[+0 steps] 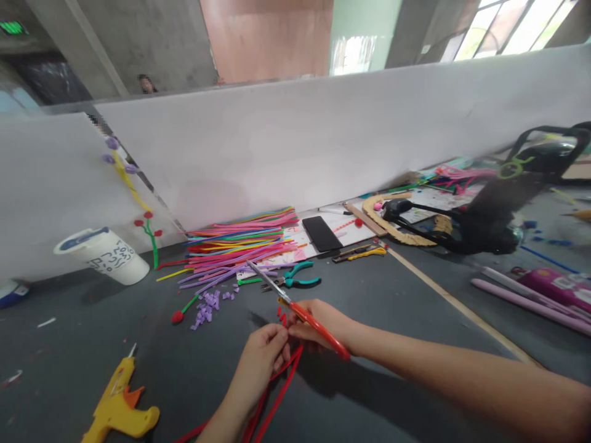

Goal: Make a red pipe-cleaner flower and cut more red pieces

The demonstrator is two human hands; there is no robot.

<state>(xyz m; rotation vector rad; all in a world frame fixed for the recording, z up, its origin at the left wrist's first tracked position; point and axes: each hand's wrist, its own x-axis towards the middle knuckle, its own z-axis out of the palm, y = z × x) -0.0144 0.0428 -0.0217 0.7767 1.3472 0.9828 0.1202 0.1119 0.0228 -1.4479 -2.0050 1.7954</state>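
My left hand [259,357] is closed, pinching the end of red pipe cleaners [282,397] whose long strands hang down toward the near edge. Right beside it, my right hand [333,321] is closed around red-handled scissors [324,332], blades pointing up and to the left. The fingertips of both hands meet at the red strands. Small red curled bits [282,316] show just above the fingertips. Beyond the hands lie teal-handled pliers [302,282] and a pile of purple cut bits [207,309]. A green stem with a red ball [178,317] rests left of that pile.
Bundled colourful pipe cleaners [240,246] lie by the white partition [286,147]. A phone [322,234] and a yellow utility knife [364,253] are at centre. On the left stand a white cup [108,258] and a yellow glue gun [115,403]; a black stand [480,209] is right.
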